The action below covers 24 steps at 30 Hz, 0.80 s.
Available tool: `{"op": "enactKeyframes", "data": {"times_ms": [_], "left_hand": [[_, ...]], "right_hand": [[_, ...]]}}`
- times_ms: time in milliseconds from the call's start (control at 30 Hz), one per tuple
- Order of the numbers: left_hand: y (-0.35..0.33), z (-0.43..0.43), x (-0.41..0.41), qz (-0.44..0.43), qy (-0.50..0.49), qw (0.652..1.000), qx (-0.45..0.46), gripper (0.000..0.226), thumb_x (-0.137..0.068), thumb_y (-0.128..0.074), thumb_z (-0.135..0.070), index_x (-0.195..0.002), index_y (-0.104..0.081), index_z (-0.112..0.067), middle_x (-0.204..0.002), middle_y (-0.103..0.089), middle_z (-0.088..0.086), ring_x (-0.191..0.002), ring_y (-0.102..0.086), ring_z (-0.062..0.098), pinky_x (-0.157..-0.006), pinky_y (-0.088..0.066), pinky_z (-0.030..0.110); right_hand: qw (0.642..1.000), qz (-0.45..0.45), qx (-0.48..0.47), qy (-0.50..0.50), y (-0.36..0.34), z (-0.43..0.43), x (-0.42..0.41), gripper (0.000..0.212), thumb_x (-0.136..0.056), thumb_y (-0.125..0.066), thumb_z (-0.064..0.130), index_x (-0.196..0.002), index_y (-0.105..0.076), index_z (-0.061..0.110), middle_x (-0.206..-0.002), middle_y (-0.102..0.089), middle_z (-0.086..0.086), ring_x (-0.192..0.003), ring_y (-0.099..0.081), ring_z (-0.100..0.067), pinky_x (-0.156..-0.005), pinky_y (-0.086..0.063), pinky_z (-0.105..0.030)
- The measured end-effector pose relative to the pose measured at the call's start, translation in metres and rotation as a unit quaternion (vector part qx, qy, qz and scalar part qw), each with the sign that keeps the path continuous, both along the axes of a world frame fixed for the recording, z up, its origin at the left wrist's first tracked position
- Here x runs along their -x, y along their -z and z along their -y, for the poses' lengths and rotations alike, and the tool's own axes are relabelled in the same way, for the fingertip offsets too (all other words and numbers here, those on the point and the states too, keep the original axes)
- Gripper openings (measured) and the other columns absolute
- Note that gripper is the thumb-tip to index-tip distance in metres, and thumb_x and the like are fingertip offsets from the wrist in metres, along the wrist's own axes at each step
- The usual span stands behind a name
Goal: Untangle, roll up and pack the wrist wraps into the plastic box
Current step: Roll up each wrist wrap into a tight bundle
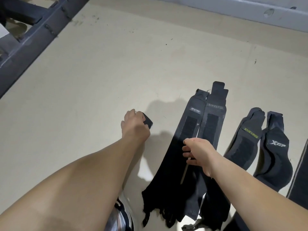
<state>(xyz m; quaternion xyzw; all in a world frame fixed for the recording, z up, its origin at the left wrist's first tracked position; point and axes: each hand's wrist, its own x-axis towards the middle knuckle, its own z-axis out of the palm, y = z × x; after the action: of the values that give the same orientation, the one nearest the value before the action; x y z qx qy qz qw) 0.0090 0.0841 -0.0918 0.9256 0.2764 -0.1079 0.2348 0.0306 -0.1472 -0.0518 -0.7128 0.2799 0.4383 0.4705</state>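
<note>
Several black wrist wraps lie flat and side by side on the beige floor. My left hand (135,125) grips a rolled-up black wrap (148,121) and holds it against the floor, left of the flat ones. My right hand (198,152) hovers over or rests on two flat wraps, one labelled MCYO (185,130) and one labelled BOKEERSI (214,120); its fingers are loosely bent and hold nothing that I can see. Further right lie a XUEYING wrap (245,144) and an XTEP wrap (273,157). No plastic box is in view.
A dark metal frame (33,32) runs diagonally across the upper left. A grey wall base (250,12) closes off the top right. A dark mat edge (300,180) shows at the far right. My shoe (121,215) is at the bottom.
</note>
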Motion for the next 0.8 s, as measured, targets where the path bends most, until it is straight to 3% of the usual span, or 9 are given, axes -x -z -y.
{"op": "enactKeyframes", "data": {"times_ms": [133, 233, 267, 333, 400, 433, 567, 667, 800], "left_hand": [[0.005, 0.008, 0.005, 0.102, 0.057, 0.993, -0.015, 0.016, -0.081, -0.059, -0.004, -0.084, -0.054, -0.019, -0.105, -0.060, 0.004, -0.107, -0.054, 0.031, -0.095, -0.046, 0.046], [0.009, 0.018, 0.008, 0.141, 0.158, 0.970, -0.119, 0.023, -0.079, -0.068, -0.002, -0.100, -0.065, -0.010, -0.116, -0.062, 0.013, -0.102, -0.058, 0.038, -0.085, -0.049, 0.045], [0.006, 0.028, 0.011, 0.104, 0.211, 0.962, -0.136, 0.026, -0.081, -0.068, -0.005, -0.106, -0.065, -0.012, -0.115, -0.060, 0.012, -0.099, -0.058, 0.037, -0.079, -0.048, 0.042], [0.000, 0.059, 0.022, -0.044, 0.246, 0.966, -0.065, 0.025, -0.093, -0.063, -0.020, -0.118, -0.060, -0.017, -0.119, -0.059, 0.007, -0.105, -0.061, 0.033, -0.081, -0.049, 0.041], [0.004, 0.083, 0.039, -0.201, 0.180, 0.963, 0.026, 0.046, -0.095, -0.066, -0.044, -0.129, -0.052, -0.017, -0.129, -0.058, 0.006, -0.117, -0.060, 0.032, -0.097, -0.050, 0.042], [0.010, 0.090, 0.047, -0.235, 0.122, 0.962, 0.065, 0.059, -0.092, -0.071, -0.051, -0.134, -0.047, -0.017, -0.132, -0.054, 0.006, -0.121, -0.058, 0.032, -0.100, -0.050, 0.042], [0.019, 0.098, 0.055, -0.246, -0.017, 0.955, 0.166, 0.072, -0.087, -0.082, -0.038, -0.137, -0.035, -0.017, -0.120, -0.055, 0.005, -0.106, -0.058, 0.027, -0.085, -0.049, 0.036], [0.019, 0.104, 0.049, -0.267, -0.067, 0.936, 0.218, 0.065, -0.084, -0.086, -0.030, -0.132, -0.045, -0.012, -0.122, -0.060, 0.009, -0.109, -0.062, 0.028, -0.085, -0.049, 0.033], [0.021, 0.114, 0.049, -0.298, -0.060, 0.922, 0.241, 0.056, -0.067, -0.089, -0.042, -0.116, -0.070, -0.021, -0.112, -0.075, 0.005, -0.105, -0.072, 0.028, -0.097, -0.060, 0.039]], "right_hand": [[1.000, 0.003, -0.004, 0.001, 0.001, 0.001, 0.000, 0.029, -0.106, -0.056, 0.023, -0.132, -0.062, 0.012, -0.115, -0.071, -0.008, -0.104, -0.071, -0.025, -0.081, -0.061, -0.038], [1.000, 0.002, -0.010, 0.005, 0.003, 0.003, -0.001, 0.030, -0.106, -0.056, 0.023, -0.133, -0.062, 0.012, -0.115, -0.070, -0.008, -0.105, -0.070, -0.025, -0.077, -0.060, -0.036], [1.000, 0.000, -0.012, 0.007, 0.006, 0.004, -0.001, 0.031, -0.105, -0.055, 0.022, -0.133, -0.061, 0.011, -0.115, -0.070, -0.008, -0.105, -0.070, -0.025, -0.078, -0.059, -0.036], [1.000, -0.004, -0.007, 0.010, 0.012, 0.006, 0.000, 0.032, -0.105, -0.053, 0.019, -0.133, -0.061, 0.006, -0.108, -0.067, -0.005, -0.101, -0.066, -0.024, -0.082, -0.059, -0.038], [1.000, -0.001, 0.018, -0.005, 0.022, 0.010, 0.002, 0.035, -0.104, -0.052, 0.022, -0.132, -0.061, 0.003, -0.099, -0.063, -0.004, -0.095, -0.061, -0.024, -0.094, -0.059, -0.046], [0.999, -0.009, 0.028, -0.015, 0.026, 0.011, 0.003, 0.038, -0.104, -0.051, 0.027, -0.133, -0.061, 0.005, -0.102, -0.063, -0.002, -0.098, -0.062, -0.024, -0.101, -0.057, -0.049], [0.997, -0.059, 0.045, -0.004, 0.039, 0.019, 0.005, 0.041, -0.101, -0.049, 0.046, -0.129, -0.061, 0.020, -0.111, -0.070, -0.001, -0.103, -0.069, -0.023, -0.106, -0.055, -0.045], [0.998, -0.058, 0.029, 0.003, 0.045, 0.023, 0.009, 0.039, -0.099, -0.049, 0.047, -0.127, -0.063, 0.023, -0.118, -0.071, 0.000, -0.104, -0.071, -0.020, -0.102, -0.057, -0.040], [0.997, -0.074, 0.001, 0.029, 0.047, 0.027, 0.012, 0.042, -0.098, -0.052, 0.039, -0.136, -0.060, 0.021, -0.131, -0.069, -0.003, -0.114, -0.068, -0.020, -0.096, -0.058, -0.036]]}}
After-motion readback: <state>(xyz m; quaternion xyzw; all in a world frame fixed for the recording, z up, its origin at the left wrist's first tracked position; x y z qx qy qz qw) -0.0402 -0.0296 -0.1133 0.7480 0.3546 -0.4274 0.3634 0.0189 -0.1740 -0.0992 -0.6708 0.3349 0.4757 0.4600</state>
